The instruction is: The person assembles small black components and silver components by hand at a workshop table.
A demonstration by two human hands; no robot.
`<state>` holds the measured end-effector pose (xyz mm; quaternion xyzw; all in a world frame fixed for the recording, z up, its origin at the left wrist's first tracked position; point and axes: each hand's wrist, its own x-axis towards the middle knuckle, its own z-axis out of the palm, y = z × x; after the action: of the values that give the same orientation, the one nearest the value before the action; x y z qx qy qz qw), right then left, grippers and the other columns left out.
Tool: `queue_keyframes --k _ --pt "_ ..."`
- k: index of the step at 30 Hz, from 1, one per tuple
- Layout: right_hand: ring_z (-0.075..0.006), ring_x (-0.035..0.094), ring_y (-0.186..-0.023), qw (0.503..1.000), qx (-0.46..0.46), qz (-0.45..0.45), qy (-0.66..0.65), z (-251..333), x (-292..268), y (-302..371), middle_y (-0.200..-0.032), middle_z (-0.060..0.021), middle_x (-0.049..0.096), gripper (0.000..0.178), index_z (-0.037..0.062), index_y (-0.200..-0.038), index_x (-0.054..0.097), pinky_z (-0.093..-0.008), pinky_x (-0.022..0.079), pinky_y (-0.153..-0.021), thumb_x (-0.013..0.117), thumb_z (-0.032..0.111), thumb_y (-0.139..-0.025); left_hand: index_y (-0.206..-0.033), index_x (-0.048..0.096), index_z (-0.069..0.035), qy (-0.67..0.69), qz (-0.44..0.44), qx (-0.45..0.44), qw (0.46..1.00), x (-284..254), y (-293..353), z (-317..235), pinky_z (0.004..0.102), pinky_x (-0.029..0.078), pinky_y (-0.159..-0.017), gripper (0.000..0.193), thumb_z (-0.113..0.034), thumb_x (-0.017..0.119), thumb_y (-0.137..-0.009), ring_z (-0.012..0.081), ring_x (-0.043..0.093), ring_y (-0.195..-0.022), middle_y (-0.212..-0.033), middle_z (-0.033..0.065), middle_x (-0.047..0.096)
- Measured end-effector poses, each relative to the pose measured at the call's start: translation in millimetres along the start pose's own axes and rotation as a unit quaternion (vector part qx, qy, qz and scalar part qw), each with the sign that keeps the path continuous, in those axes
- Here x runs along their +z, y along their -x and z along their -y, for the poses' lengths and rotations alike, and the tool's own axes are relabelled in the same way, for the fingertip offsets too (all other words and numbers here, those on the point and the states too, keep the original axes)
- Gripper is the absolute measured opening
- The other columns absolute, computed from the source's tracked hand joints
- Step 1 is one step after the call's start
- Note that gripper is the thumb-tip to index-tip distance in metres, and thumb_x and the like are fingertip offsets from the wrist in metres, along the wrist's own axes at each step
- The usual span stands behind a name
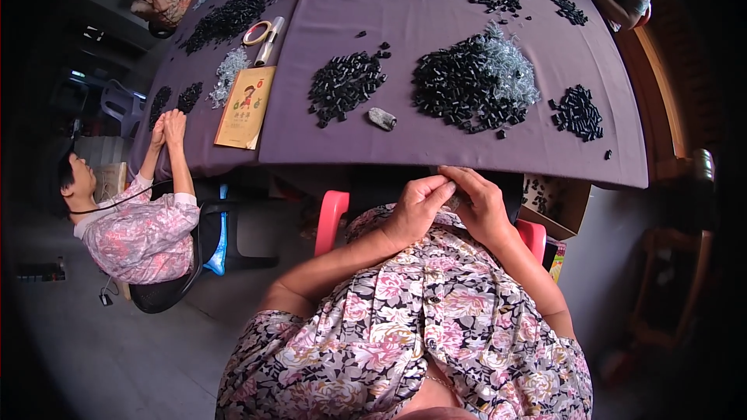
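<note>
Bk (245,120) ×1, blk/clear pile (465,84) ×1 ahead; L hand (415,208), R hand (481,204) touching.

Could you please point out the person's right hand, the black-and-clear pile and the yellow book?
Right hand (483,201), head view: its back.
Black-and-clear pile (473,82), head view: its middle.
Yellow book (243,113), head view: front cover.

Informal workshop: cloth-covered table (294,54), heaps of black parts (346,87).
</note>
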<state>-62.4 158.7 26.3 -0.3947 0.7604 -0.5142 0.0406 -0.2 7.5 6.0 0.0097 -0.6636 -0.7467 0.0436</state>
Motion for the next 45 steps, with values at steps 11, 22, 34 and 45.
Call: queue_keyframes --k 11,22,34,45 --pt "-0.0367 0.067 -0.099 1.000 0.012 0.000 -0.024 1 -1 1 -0.111 -0.0213 0.066 0.057 -0.0045 -0.122 0.060 -0.0366 0.055 -0.083 0.059 -0.012 -0.065 -0.084 0.059 0.001 0.017 -0.002 -0.030 0.999 1 1 -3 0.0227 0.036 -0.059 0.027 -0.020 0.054 -0.101 0.0016 0.040 -0.068 -0.070 -0.0061 0.047" --pt "-0.0386 0.067 -0.099 1.000 -0.011 -0.021 -0.005 -1 2 1 -0.110 -0.0221 0.066 0.056 -0.0044 -0.122 0.060 -0.0383 0.054 -0.085 0.061 -0.011 -0.066 -0.085 0.060 0.002 0.009 0.002 -0.021 1.000 1 -1 -7 0.0227 0.037 -0.059 0.027 -0.019 0.054 -0.102 0.0020 0.041 -0.068 -0.070 -0.0063 0.049" --pt "-0.0369 0.066 -0.102 0.998 0.044 0.008 -0.051 4 1 -3 -0.114 -0.0191 0.064 0.060 -0.0023 -0.123 0.059 -0.0375 0.054 -0.084 0.063 -0.011 -0.065 -0.093 0.066 0.004 0.062 -0.022 -0.045 0.997 -1 -4 -3 0.0224 0.044 -0.068 0.026 -0.017 0.054 -0.101 0.0038 0.052 -0.075 -0.079 -0.0015 0.062" --pt "-0.0322 0.065 -0.109 0.998 0.022 -0.010 -0.065 1 -7 -7 -0.119 -0.0182 0.063 0.045 -0.0037 -0.116 0.064 -0.0328 0.052 -0.090 0.059 -0.013 -0.073 -0.106 0.067 0.003 0.132 -0.036 -0.109 0.985 -8 -1 8 0.0223 0.051 -0.076 0.026 -0.017 0.051 -0.103 0.0085 0.065 -0.084 -0.095 0.0039 0.069"
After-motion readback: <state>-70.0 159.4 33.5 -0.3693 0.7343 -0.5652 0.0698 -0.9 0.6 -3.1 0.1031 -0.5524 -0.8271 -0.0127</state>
